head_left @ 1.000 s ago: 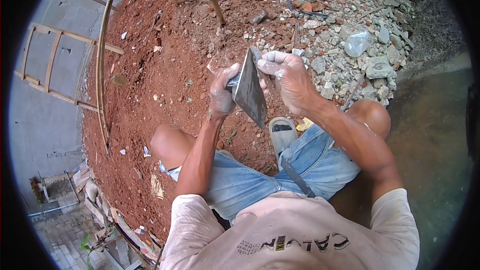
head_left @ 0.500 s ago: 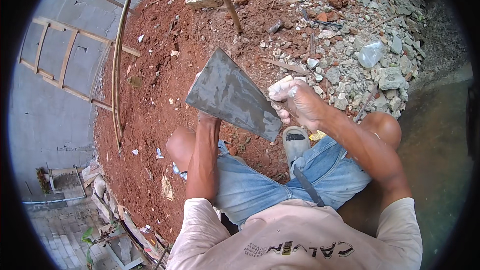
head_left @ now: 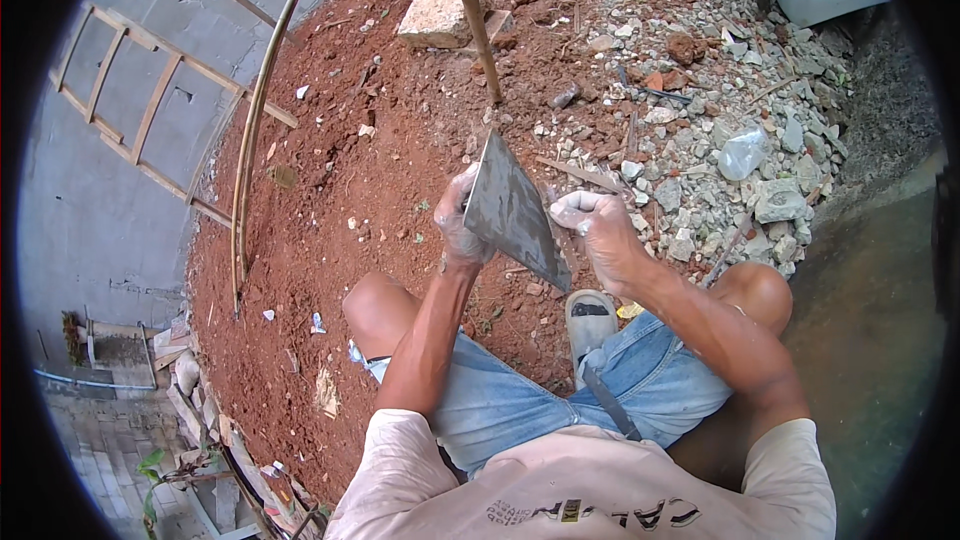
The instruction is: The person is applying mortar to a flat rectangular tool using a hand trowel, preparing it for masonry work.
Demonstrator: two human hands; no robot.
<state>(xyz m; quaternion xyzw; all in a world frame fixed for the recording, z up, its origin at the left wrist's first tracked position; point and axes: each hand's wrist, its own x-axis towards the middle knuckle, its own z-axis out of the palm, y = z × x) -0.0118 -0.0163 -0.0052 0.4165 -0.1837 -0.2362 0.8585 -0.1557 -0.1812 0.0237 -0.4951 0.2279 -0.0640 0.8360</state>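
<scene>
A flat, thin grey plate (head_left: 513, 212), streaked as if wet, is held up in front of me, tilted so its face turns right. My left hand (head_left: 463, 220), whitened with dust or paste, is closed on its left side; part of the fingers is hidden behind it. Whether the plate has a handle at the back, I cannot tell. My right hand (head_left: 598, 230), also whitened, is just right of the plate with thumb and fingers pinched together. What they pinch, if anything, is too small to make out.
Below lies red soil (head_left: 330, 260), with broken rubble (head_left: 690, 130) to the right holding a clear plastic bag (head_left: 743, 154). A thin pole (head_left: 474, 25) rises ahead beside a pale block (head_left: 436, 19). A wooden ladder-like frame (head_left: 150, 105) and bent canes (head_left: 252, 130) are at left.
The plate has turned more edge-on and shifted right, so my left hand now shows beside it. My right hand has stayed close to its right edge, slightly lower, still pinched. The view has shifted slightly.
</scene>
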